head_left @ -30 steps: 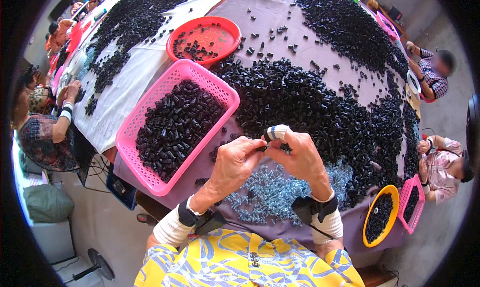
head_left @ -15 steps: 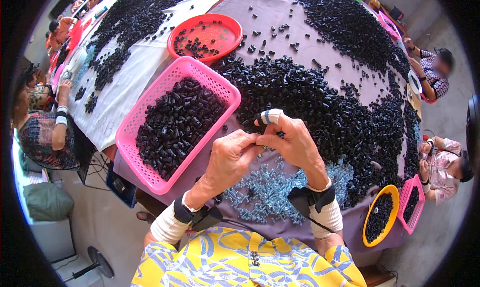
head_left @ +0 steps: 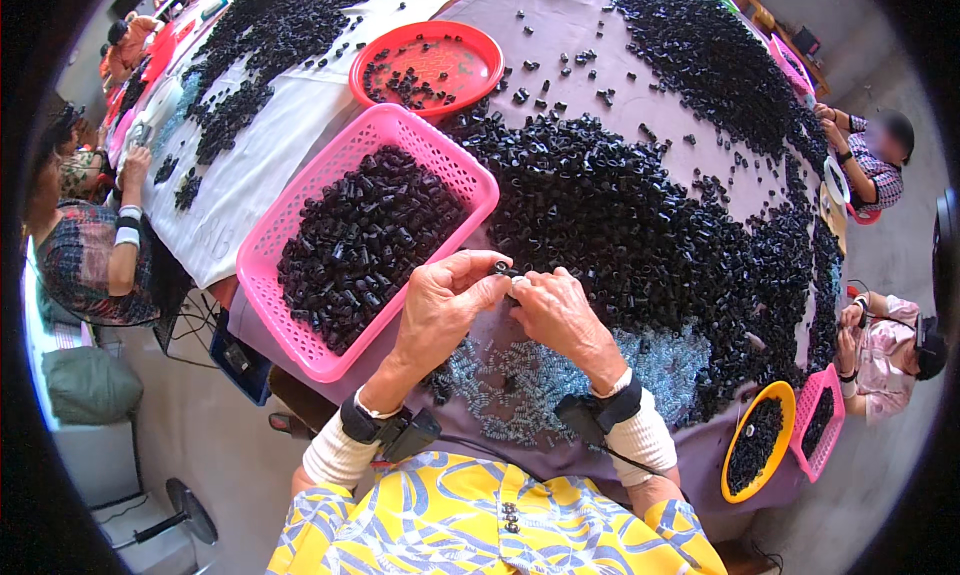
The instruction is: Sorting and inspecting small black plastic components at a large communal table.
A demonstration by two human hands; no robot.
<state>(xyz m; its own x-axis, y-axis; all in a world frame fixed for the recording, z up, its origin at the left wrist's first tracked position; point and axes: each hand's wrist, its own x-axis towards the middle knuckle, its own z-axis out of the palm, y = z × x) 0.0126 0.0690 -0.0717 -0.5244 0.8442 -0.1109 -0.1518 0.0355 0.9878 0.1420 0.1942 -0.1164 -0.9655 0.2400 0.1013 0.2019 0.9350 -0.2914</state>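
- Co-workers [head_left: 885, 350] sit on both sides of a long, cloth-covered bench [head_left: 690, 457] in a room with a bare floor; a white cloth [head_left: 235, 220] lies across its left part.
- The small black plastic fitting [head_left: 502, 269] is up between the two hands, above the bench and just beside the pink slotted basket [head_left: 460, 233], which holds many black pieces [head_left: 360, 240].
- The left hand [head_left: 462, 285] pinches the fitting between thumb and fingertip; a light but firm grip, with its open end showing, should suit so small a part.
- The right hand [head_left: 550, 300] has its fingers gathered at the fitting's near side; whether they pinch something of their own cannot be told.
- For good control, the left hand is best held steady while the right does the fine movement, both wrists level and the fingertips clear of the opening.
- Pale blue coil springs [head_left: 520, 385] lie loose below the hands, and a pile of black fittings [head_left: 600, 210] lies just beyond; working above these, a slack pinch could lose the part among its likes.
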